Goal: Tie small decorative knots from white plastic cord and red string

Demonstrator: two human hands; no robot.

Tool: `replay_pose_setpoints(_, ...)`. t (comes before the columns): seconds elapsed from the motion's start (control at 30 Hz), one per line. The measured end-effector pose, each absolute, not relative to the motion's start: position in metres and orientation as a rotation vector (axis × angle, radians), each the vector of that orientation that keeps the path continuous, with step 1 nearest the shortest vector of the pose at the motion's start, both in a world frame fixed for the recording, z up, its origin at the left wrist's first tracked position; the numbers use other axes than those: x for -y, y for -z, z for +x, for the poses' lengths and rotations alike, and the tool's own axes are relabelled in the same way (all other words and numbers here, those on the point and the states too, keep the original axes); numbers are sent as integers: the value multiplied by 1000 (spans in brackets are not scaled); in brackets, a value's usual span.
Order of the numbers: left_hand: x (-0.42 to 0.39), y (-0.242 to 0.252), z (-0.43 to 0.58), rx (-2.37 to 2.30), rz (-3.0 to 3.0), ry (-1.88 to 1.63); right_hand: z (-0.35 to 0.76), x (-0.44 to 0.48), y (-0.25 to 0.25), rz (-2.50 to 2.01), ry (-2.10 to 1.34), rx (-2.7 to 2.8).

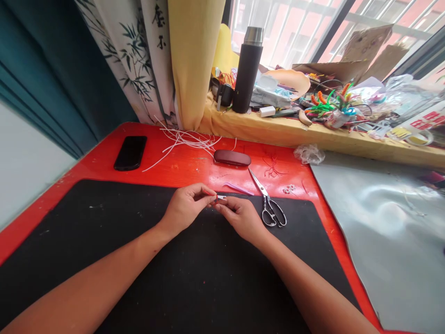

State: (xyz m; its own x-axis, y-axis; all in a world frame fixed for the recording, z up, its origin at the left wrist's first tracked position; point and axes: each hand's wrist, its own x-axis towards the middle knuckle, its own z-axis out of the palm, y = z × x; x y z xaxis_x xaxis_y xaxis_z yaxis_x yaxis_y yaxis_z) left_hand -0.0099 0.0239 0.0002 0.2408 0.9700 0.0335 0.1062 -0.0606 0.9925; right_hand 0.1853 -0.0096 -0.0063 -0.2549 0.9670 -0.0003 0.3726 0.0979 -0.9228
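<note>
Two hands meet above the black mat (pixel 208 278): left hand (pixel 186 204) and right hand (pixel 243 215) each have a closed fingertip grip on a small red-and-white piece (pixel 221 197) (too tiny to make out fully) between them. Scissors (pixel 267 199) lie just right, handles on the mat, blades over the red tabletop (pixel 167 171), near pinkish tweezers (pixel 239 188).

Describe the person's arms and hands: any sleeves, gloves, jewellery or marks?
The left hand and right hand are ungloved. Both forearms are bare, with no sleeve in view. No watch, bracelet or ring shows. A small spot marks the left forearm near the wrist.
</note>
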Motion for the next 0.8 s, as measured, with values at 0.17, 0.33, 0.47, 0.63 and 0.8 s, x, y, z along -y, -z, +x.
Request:
replay_pose_setpoints(0.17, -28, 2, -11, -1035, 1403, -994, 182, 11, 5, -1329, -1185, 1682)
replay_pose_setpoints(0.33, -29, 0, -10, -1013, 1388, -989, 181, 13, 3, -1341, -1272, 1674)
replay_pose_setpoints(0.47, -29, -3, -11, -1017, 1378, -997, 182, 14, 2, -1333, -1337, 1692)
replay_pose_setpoints(0.63, -30, -4, -13, -1030, 1373, -1013, 185, 14, 4, -1304, -1332, 1614)
replay_pose_setpoints(0.8, -32, -2, -14, -1054, 1409, -1008, 189, 11, 4, -1319, -1298, 1496)
